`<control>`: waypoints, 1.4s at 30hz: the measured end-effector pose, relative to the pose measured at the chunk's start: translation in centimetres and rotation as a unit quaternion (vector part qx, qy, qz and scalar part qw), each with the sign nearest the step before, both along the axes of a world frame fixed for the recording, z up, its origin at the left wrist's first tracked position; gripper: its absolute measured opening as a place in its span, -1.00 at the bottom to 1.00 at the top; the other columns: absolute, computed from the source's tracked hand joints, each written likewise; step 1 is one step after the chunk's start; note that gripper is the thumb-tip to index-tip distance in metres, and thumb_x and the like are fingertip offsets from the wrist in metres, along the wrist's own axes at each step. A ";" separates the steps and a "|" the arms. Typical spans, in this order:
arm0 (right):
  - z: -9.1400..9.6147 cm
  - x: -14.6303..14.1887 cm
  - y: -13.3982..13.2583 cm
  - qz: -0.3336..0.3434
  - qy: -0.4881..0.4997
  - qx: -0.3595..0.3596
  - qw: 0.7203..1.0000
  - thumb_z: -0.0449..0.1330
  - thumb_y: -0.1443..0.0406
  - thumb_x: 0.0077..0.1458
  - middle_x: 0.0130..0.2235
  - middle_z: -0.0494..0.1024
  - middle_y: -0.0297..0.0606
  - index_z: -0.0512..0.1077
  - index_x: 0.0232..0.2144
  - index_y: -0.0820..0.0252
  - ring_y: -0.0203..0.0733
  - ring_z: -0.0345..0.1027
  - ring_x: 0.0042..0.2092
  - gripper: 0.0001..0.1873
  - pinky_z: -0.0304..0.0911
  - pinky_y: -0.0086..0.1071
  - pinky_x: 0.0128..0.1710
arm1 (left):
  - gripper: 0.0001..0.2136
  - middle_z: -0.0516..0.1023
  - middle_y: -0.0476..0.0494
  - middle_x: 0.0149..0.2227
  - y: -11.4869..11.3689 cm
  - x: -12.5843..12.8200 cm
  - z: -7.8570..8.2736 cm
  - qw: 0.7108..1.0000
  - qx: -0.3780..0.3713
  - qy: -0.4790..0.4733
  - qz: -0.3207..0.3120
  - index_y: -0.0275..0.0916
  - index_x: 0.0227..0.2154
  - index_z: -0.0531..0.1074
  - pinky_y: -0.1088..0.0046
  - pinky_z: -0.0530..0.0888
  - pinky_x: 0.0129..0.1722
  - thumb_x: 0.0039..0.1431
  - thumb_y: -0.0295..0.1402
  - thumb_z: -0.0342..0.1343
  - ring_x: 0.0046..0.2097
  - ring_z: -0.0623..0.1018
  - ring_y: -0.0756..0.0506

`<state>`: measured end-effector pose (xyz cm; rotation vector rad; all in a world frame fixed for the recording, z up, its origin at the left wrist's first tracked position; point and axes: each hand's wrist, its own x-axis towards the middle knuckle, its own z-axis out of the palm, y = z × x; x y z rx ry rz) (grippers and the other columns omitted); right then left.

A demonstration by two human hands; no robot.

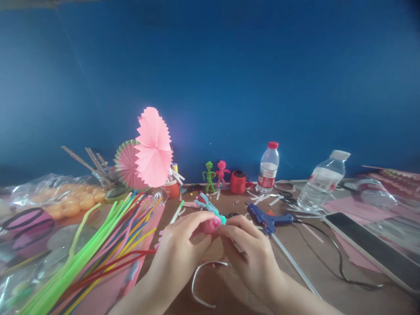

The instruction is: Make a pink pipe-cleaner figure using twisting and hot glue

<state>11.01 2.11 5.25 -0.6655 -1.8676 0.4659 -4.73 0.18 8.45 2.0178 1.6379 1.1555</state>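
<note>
My left hand [179,251] and my right hand [251,251] meet over the brown table [324,271], both closed on a small pipe-cleaner figure [210,212]. The figure has a pink ball-like part between my fingertips and light blue limbs sticking up and away from me. A thin white strip [200,280] curls on the table just under my hands. A blue glue gun [267,218] lies just beyond my right hand, with its black cord trailing right.
A bundle of coloured pipe cleaners [95,249] fans out at left. Pink paper fans [152,148], a green figure [209,175], a pink figure [222,173], a red spool [238,181] and two water bottles [269,168] [323,179] stand by the blue wall. A dark tablet [370,247] lies at right.
</note>
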 end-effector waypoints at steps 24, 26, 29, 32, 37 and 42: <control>0.6 1.0 1.0 -0.019 -0.016 0.118 0.993 0.02 0.55 0.07 -0.38 0.45 -0.19 0.47 -0.22 0.20 -0.24 0.32 -0.37 -0.68 0.32 -0.39 -0.43 | -0.80 0.63 -0.12 -0.39 1.1 -0.2 0.8 0.920 -0.194 -0.332 -0.075 -0.26 -0.43 0.53 0.43 0.48 -0.27 -0.22 -0.47 0.33 -0.30 0.57 -0.09; 0.6 1.1 1.0 -0.028 -0.025 0.130 0.991 0.03 0.55 0.06 -0.38 0.45 -0.19 0.47 -0.22 0.20 -0.24 0.31 -0.37 -0.68 0.31 -0.38 -0.44 | -0.80 0.62 -0.13 -0.38 1.1 -0.2 0.8 0.912 -0.204 -0.347 -0.080 -0.26 -0.42 0.53 0.42 0.47 -0.25 -0.21 -0.46 0.32 -0.29 0.57 -0.10; 0.7 1.3 0.9 -0.037 -0.033 0.150 0.987 0.04 0.54 0.07 -0.37 0.46 -0.20 0.44 -0.17 0.15 -0.24 0.31 -0.38 -0.66 0.30 -0.36 -0.43 | -0.82 0.61 -0.12 -0.42 1.1 -0.1 0.5 0.888 -0.224 -0.391 -0.091 -0.27 -0.42 0.53 0.42 0.47 -0.25 -0.18 -0.44 0.32 -0.33 0.57 -0.08; 1.0 1.3 0.7 -0.038 -0.027 0.177 0.983 0.04 0.52 0.09 -0.38 0.46 -0.21 0.42 -0.16 0.15 -0.25 0.31 -0.40 -0.67 0.30 -0.35 -0.44 | -0.83 0.58 -0.08 -0.48 1.2 0.1 0.2 0.849 -0.251 -0.453 -0.108 -0.30 -0.47 0.51 0.45 0.48 -0.28 -0.19 -0.44 0.33 -0.39 0.56 -0.04; 1.4 1.0 0.6 -0.044 -0.010 0.189 0.981 0.06 0.49 0.11 -0.41 0.50 -0.21 0.46 -0.25 0.18 -0.26 0.33 -0.44 -0.77 0.31 -0.37 -0.47 | -0.89 0.58 -0.04 -0.48 0.9 0.6 0.3 0.784 -0.272 -0.545 -0.117 -0.29 -0.52 0.48 0.60 0.47 -0.39 -0.14 -0.47 0.31 -0.46 0.53 0.05; 1.0 0.8 0.7 -0.006 0.015 0.120 0.993 0.10 0.48 0.09 -0.38 0.50 -0.18 0.49 -0.29 0.21 -0.25 0.36 -0.39 -0.80 0.35 -0.38 -0.44 | -0.93 0.57 -0.02 -0.51 0.8 0.6 0.0 0.736 -0.298 -0.592 -0.137 -0.30 -0.52 0.46 0.68 0.45 -0.41 -0.06 -0.51 0.26 -0.47 0.51 0.10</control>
